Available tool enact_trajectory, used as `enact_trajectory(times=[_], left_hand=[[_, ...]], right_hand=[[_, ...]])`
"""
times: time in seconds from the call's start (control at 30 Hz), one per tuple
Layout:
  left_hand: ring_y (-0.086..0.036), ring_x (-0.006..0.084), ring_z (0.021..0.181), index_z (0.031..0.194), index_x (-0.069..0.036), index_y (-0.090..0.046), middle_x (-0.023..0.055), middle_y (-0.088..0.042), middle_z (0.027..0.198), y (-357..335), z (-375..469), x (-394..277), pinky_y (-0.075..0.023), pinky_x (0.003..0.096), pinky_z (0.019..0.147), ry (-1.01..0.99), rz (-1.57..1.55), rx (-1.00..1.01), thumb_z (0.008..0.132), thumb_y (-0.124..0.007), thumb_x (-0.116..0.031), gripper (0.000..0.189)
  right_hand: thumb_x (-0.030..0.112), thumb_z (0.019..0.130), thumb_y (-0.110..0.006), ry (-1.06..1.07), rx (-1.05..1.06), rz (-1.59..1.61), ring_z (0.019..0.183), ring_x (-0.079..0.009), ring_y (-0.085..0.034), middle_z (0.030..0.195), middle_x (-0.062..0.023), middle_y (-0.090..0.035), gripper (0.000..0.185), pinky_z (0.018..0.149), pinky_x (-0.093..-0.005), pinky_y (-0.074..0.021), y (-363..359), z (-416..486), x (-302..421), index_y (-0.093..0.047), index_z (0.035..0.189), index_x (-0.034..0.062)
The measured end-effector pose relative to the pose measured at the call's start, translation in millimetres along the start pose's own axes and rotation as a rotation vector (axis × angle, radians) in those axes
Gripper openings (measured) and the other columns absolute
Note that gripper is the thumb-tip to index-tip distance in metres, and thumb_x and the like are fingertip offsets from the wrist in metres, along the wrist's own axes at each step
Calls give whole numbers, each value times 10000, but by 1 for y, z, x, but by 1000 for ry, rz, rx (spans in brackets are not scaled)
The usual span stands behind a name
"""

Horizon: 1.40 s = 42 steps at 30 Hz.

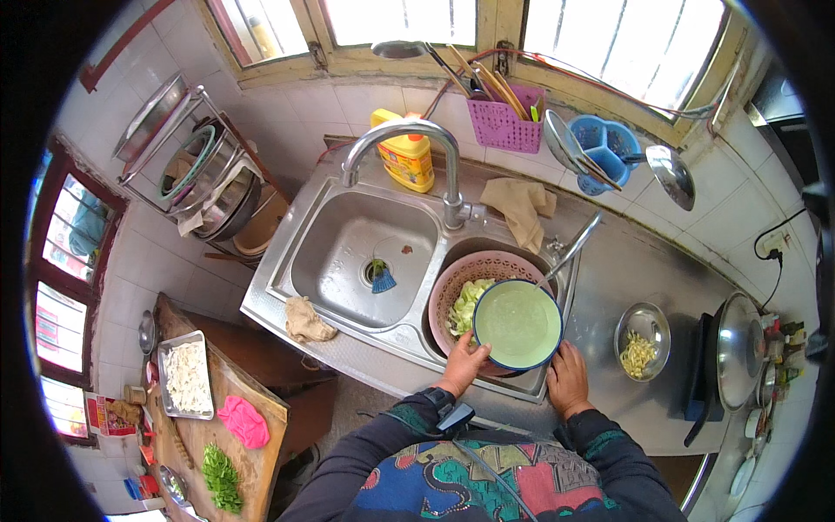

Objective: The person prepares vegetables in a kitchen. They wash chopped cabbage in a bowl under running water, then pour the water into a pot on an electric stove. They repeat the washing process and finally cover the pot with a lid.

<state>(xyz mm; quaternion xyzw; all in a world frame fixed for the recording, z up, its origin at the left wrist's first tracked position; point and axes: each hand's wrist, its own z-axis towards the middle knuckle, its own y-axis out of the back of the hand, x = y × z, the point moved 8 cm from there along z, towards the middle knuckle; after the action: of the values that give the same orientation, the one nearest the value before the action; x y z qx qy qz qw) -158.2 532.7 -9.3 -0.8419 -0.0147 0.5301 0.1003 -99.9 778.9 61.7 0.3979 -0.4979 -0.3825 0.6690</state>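
A pale green bowl with a dark blue rim is tilted over a pink perforated basket in the right sink basin. My left hand grips the bowl's lower left rim, thumb on top. At the bowl's lower right edge is my right hand, fingers bent beside the rim; whether it grips the bowl is hidden. Cut pale green vegetable pieces lie in the basket, partly covered by the bowl. A slim metal spout reaches down to the bowl's upper rim.
The left sink basin has a blue strainer piece at its drain. A tall faucet arches above. Right stands a metal bowl of chopped yellowish pieces before a lidded wok. Leafy greens and a metal tray lie on a wooden board.
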Motion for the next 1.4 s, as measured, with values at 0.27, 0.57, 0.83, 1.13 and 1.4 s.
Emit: enact_trajectory(times=[0.27, 0.57, 0.83, 1.13, 1.4], left_hand=[[-698, 160, 883, 1526, 18, -364, 144, -734, 1084, -1, 0, 4, -569, 286, 756, 4, -100, -15, 969, -675, -172, 667], [-683, 148, 918, 1540, 9, -352, 142, -724, 1102, -2, 2, 9, -554, 264, 757, 47, -175, -9, 968, -667, -154, 674], [-690, 168, 934, 1548, -15, -351, 144, -712, 1123, -4, -3, 2, -565, 277, 766, 82, -184, -18, 968, -648, -127, 661], [-676, 199, 1048, 1496, 17, -388, 144, -662, 1245, -5, 1, 5, -553, 307, 869, 39, -174, 36, 981, -622, -132, 585], [-697, 189, 994, 1495, 14, -387, 180, -694, 1202, -6, 0, -3, -568, 283, 827, 0, -174, 31, 983, -630, -132, 586]], right_hand=[[174, 872, -627, 5, -4, -9, 1362, -389, -472, 1422, -204, -546, 451, 1173, -512, -334, 0, 1, 0, -617, 1288, 0], [168, 883, -622, -4, 1, 8, 1373, -389, -463, 1416, -201, -555, 435, 1166, -511, -337, 2, 2, 0, -623, 1283, -2], [161, 879, -620, 5, 1, 15, 1374, -400, -457, 1423, -201, -543, 432, 1164, -517, -339, 3, 1, 1, -614, 1277, -9], [178, 886, -609, 2, 9, 20, 1379, -421, -446, 1439, -225, -524, 430, 1172, -517, -324, 1, 2, -1, -610, 1273, -10], [188, 888, -599, -14, 25, 11, 1380, -420, -445, 1440, -234, -523, 426, 1174, -513, -318, -3, 2, -3, -623, 1260, -19]])
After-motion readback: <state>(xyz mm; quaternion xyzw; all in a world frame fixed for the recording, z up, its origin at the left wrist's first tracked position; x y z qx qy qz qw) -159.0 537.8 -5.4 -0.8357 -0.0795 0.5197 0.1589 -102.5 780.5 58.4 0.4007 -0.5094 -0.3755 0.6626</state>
